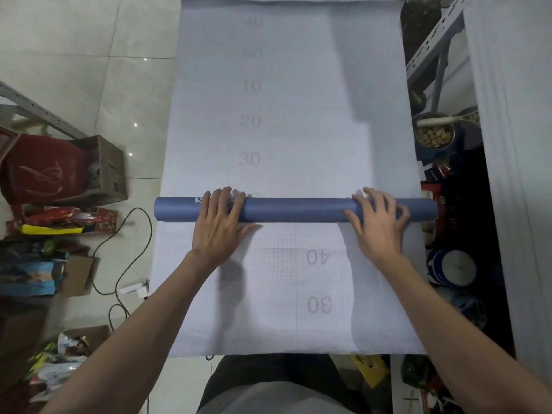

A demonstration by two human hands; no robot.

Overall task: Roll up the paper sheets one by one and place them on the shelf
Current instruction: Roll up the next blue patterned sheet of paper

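Observation:
A long white paper sheet (pixel 283 115) with a faint grid and printed numbers lies flat on the tiled floor, stretching away from me. Across its middle lies a blue roll (pixel 295 209), the rolled part of a sheet, set crosswise. My left hand (pixel 219 222) lies over the roll's left part with fingers spread and fairly straight on top of it. My right hand (pixel 378 219) rests on the roll's right part the same way, fingers draped over it. A second flat layer of gridded paper (pixel 298 309) lies between the roll and my knees.
Left of the paper are a red bag in a cardboard box (pixel 59 171), snack packets (pixel 44 222) and a black cable (pixel 119 264). On the right stand a grey metal shelf frame (pixel 430 52), a bowl of nuts (pixel 434 135), tins (pixel 454 267) and a white panel (pixel 513 144).

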